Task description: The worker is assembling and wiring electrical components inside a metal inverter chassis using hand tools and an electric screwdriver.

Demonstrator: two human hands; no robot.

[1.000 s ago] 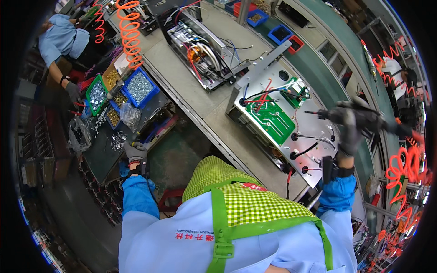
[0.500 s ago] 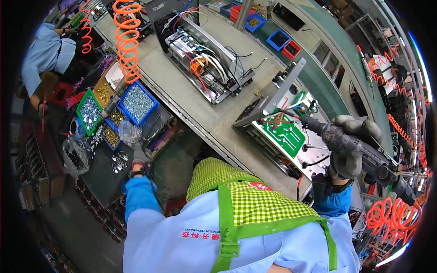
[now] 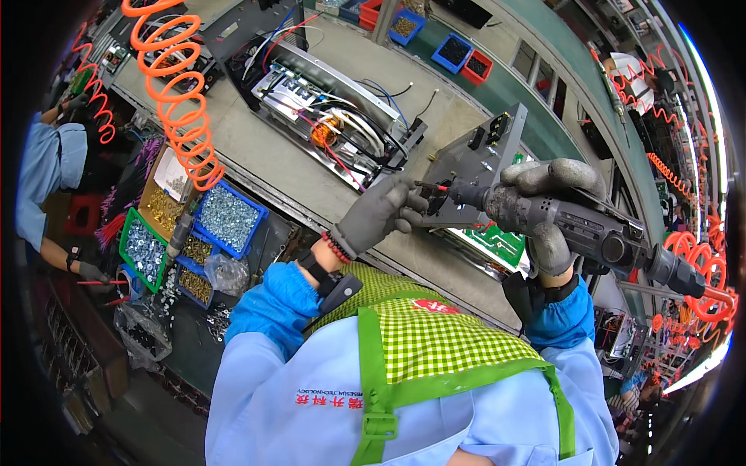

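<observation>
My right hand point(image 3: 550, 247), in a grey glove, is closed round a black power screwdriver point(image 3: 587, 225) that points left. Beside the driver's red-collared bit is my gloved left hand point(image 3: 382, 213), its fingers curled together at the tip; whatever they pinch is too small to make out. Behind and below the driver stands a metal chassis point(image 3: 509, 144) with an upright grey panel and a green circuit board point(image 3: 503, 245), partly covered by the tool and my right hand. A second opened unit point(image 3: 330, 116) with a copper coil and wires lies farther left on the bench.
Left of me sit a blue bin of silvery fasteners point(image 3: 229, 217), a green bin of washers point(image 3: 144, 250) and a clear plastic bag point(image 3: 227, 273). An orange coiled hose point(image 3: 175, 85) hangs above the bench. At far left a co-worker's gloved hand point(image 3: 93, 273) holds red-handled pliers.
My left hand has come up from the fastener bins to the driver's bit. The driver has shifted left in my right hand, away from above the circuit board. My view has turned slightly.
</observation>
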